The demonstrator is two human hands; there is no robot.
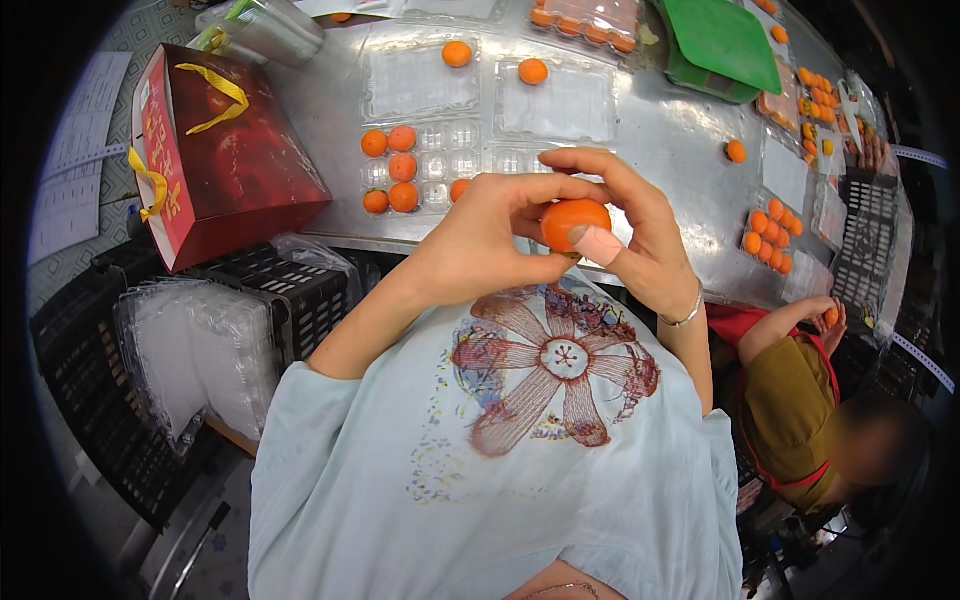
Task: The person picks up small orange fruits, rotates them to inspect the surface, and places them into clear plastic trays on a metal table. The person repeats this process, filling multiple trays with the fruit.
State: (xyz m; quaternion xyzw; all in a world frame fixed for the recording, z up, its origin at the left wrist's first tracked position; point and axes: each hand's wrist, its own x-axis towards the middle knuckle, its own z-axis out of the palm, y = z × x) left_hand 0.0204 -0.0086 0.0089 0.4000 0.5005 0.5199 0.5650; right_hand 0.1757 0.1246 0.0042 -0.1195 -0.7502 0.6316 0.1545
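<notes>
Both my hands are around one orange fruit, seemingly a small persimmon (pixel 576 223), held above the table's near edge. My left hand (pixel 499 229) curls round its left side, and my right hand (pixel 637 232) grips it with the thumb, which wears a pinkish covering, across the front. Behind the hands lies an open clear plastic clamshell tray (pixel 435 161) with several fruits in its left cups and one partly hidden by my left hand. Its flat lid bears a fruit (pixel 457 54). A second clamshell (pixel 555 105) has a fruit (pixel 533 72) on its lid; my hands hide much of its cup side.
A red gift bag (pixel 240 157) with yellow handles stands at the left, above black crates and stacked empty clamshells (pixel 202 352). A green basket (pixel 720 45) and filled trays are at the back. On the right, another person (pixel 795 405) holds a fruit beside a filled tray (pixel 772 236).
</notes>
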